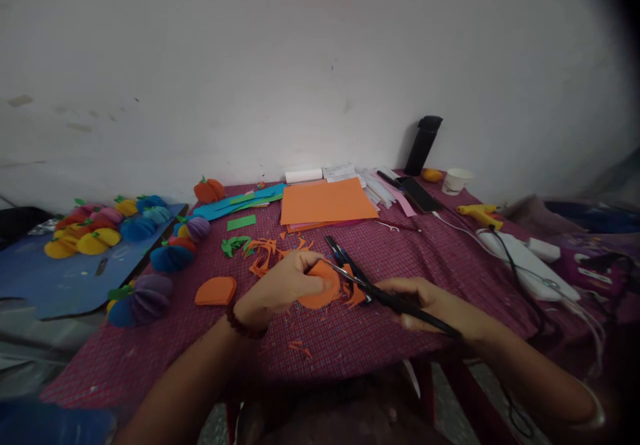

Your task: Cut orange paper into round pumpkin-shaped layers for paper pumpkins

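Between the thumb and fingers of my left hand (289, 280) is a rounded piece of orange paper (323, 292). My right hand (425, 302) grips black-handled scissors (400, 300), their metal blades pointing left along the upper edge of that paper. Orange paper scraps (265, 252) lie beyond my left hand, and another orange offcut (355, 292) is beside the blades. A stack of rounded orange paper pieces (216, 291) rests left of my left wrist. Just past the scissors lie dark pens (345, 258), partly covered by the blades.
Orange sheets (327, 202) lie at the back. Folded-paper pumpkins (153, 296) stand left, several more on a blue board (100, 272). A black bottle (423, 145), paper cup (456, 180), phone (419, 194), yellow glue gun (480, 215) and white power strip (530, 268) with cables are right.
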Tool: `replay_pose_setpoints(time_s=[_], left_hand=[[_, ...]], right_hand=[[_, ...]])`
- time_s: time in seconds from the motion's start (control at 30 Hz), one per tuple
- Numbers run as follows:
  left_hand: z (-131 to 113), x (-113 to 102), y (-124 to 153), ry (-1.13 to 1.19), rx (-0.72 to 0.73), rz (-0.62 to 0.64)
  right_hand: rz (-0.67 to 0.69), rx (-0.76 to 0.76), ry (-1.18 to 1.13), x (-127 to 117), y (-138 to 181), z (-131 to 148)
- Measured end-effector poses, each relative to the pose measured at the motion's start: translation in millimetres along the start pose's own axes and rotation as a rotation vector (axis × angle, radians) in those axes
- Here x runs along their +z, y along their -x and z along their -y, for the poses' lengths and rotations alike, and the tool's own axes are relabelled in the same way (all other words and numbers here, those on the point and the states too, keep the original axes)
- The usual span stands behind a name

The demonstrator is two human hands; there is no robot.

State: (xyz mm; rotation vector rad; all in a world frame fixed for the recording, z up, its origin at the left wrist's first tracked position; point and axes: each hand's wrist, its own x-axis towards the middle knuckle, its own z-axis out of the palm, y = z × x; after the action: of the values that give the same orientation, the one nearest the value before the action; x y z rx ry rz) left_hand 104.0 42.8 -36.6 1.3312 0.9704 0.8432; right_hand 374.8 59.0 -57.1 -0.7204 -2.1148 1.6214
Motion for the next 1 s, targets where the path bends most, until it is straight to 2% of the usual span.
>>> replay_pose_setpoints(time_s=[0.17,0.3,0.47,0.63,1.0], left_hand=[[2,0,-2,0.088,-0.029,0.006],[5,-2,-2,0.170,-0.046,0.010],[7,-3,-4,0.171,-0.040,0.015],[5,0,-4,0.100,-0.044,-0.016],[6,0,-5,0.067,-0.055,-0.014]], right_hand=[[0.023,0.000,-0.012,-4,2,-10],[0.019,0.066,-0.021,-7,4,-24],[0.028,0.085,-0.027,-9,6,-33],[0.042,0.142,-0.068,-7,8,-31],[0.072,0.130,-0.084,-2,1,-26]])
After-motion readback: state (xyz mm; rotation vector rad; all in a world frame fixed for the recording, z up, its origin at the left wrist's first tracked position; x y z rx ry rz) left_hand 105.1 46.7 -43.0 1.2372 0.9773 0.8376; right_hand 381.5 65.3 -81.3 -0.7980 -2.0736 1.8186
